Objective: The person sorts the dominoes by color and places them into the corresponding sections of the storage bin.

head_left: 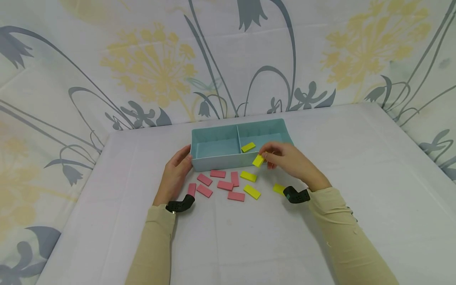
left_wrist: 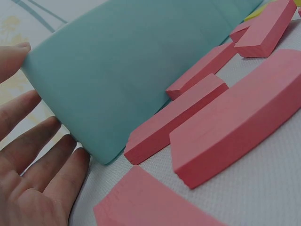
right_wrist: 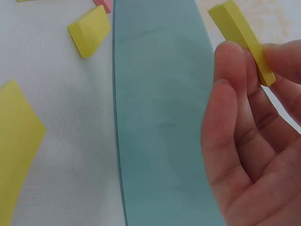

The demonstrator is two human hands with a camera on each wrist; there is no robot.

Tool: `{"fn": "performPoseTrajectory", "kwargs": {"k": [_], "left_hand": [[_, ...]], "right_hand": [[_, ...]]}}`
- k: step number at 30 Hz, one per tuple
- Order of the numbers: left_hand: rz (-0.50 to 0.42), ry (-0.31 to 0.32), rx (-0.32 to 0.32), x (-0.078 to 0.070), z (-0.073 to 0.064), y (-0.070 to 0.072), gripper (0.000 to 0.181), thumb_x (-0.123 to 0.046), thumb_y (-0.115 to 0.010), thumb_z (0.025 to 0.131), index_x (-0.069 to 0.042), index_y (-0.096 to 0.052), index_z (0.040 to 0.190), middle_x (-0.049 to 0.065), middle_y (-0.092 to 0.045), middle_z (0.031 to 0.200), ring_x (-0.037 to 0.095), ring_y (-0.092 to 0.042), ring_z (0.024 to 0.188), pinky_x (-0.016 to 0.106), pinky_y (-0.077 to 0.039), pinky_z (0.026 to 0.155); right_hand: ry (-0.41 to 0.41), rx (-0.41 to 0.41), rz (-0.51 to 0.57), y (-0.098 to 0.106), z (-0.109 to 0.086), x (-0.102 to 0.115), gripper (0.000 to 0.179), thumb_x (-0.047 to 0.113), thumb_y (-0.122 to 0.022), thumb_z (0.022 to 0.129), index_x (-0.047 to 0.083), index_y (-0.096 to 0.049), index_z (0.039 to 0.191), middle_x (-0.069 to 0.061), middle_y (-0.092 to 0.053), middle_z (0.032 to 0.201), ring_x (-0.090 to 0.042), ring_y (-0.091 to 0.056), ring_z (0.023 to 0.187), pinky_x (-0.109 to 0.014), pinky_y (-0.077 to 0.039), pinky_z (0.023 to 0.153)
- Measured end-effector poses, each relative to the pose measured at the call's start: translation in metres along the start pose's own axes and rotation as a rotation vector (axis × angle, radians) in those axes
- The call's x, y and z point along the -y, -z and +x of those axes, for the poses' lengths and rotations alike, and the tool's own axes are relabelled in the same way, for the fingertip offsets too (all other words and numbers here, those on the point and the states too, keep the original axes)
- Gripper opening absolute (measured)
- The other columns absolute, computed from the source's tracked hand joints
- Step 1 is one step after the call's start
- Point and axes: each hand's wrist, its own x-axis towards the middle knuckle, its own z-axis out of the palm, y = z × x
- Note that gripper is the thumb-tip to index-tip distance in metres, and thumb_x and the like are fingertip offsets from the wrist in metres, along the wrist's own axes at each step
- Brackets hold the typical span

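A teal tray [head_left: 213,163] with two compartments stands on the table. My left hand [head_left: 174,174] rests against its left end, fingers fairly straight along the wall in the left wrist view. Between thumb and fingertips, my right hand [head_left: 285,158] pinches a yellow block [head_left: 258,160] near the front rim of the right compartment. Inside that compartment, close to the divider, lies another yellow block [head_left: 248,147]. In front of the tray are several pink blocks [head_left: 236,196]. Three more yellow blocks [head_left: 252,192] lie to the right of them, one partly hidden by the right wrist camera.
A white cloth [head_left: 221,245] covers the table. Flower-patterned fabric [head_left: 228,59] hangs behind and at both sides. Black cameras are strapped to the left wrist [head_left: 180,204] and the right wrist [head_left: 296,195].
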Motion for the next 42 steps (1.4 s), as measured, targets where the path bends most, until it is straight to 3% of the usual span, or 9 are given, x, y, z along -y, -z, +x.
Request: {"fn": "performPoseTrajectory", "kwargs": {"k": [4,7,11,23,34,42], "left_hand": [[-0.008,-0.005,0.006,0.000,0.000,0.000,0.046,-0.024,-0.048,0.093,-0.012,-0.037,0.136,0.003,-0.034,0.140,0.018,-0.036,0.125,0.022,-0.038,0.092],[-0.010,-0.002,0.017,-0.008,-0.004,-0.002,0.048,-0.024,-0.048,0.093,-0.009,-0.035,0.137,0.007,-0.032,0.141,0.021,-0.034,0.126,0.024,-0.037,0.094],[-0.009,0.004,0.027,-0.019,-0.009,-0.006,0.051,-0.024,-0.048,0.093,-0.006,-0.033,0.137,0.010,-0.029,0.142,0.024,-0.032,0.127,0.031,-0.034,0.098],[-0.011,-0.001,0.002,0.000,0.000,0.001,0.045,-0.027,-0.051,0.091,-0.017,-0.040,0.134,0.003,-0.033,0.140,0.018,-0.035,0.125,0.027,-0.037,0.095],[-0.038,-0.002,0.034,-0.018,-0.009,-0.006,0.049,-0.022,-0.048,0.093,-0.008,-0.033,0.137,0.011,-0.028,0.143,0.025,-0.030,0.128,0.031,-0.034,0.098],[-0.027,0.005,0.034,-0.021,-0.010,-0.006,0.049,-0.021,-0.047,0.094,-0.007,-0.032,0.138,0.012,-0.027,0.143,0.026,-0.030,0.128,0.030,-0.035,0.097]], "right_hand": [[0.010,-0.038,0.036,0.000,-0.003,0.008,0.023,0.026,-0.052,0.091,0.008,-0.056,0.105,-0.016,-0.058,0.093,-0.034,-0.057,0.077,-0.044,-0.047,0.074],[0.022,-0.071,0.047,0.000,-0.003,0.006,0.025,0.027,-0.052,0.091,0.008,-0.056,0.107,-0.017,-0.058,0.096,-0.033,-0.059,0.076,-0.039,-0.049,0.071],[0.048,-0.128,0.040,-0.001,0.001,-0.004,0.027,0.033,-0.053,0.089,0.011,-0.056,0.106,-0.009,-0.059,0.097,-0.029,-0.061,0.072,-0.034,-0.050,0.065],[0.039,-0.225,0.056,-0.003,0.000,-0.004,0.024,0.032,-0.053,0.090,0.014,-0.055,0.106,-0.005,-0.060,0.099,-0.028,-0.062,0.071,-0.034,-0.051,0.057],[0.010,-0.261,0.052,-0.004,0.002,-0.006,0.024,0.028,-0.051,0.091,0.012,-0.054,0.109,-0.005,-0.056,0.103,-0.023,-0.063,0.071,-0.033,-0.051,0.058],[-0.017,-0.270,0.047,-0.004,0.004,-0.008,0.027,0.027,-0.051,0.091,0.011,-0.052,0.112,-0.005,-0.055,0.108,-0.017,-0.064,0.072,-0.031,-0.052,0.060]]}}
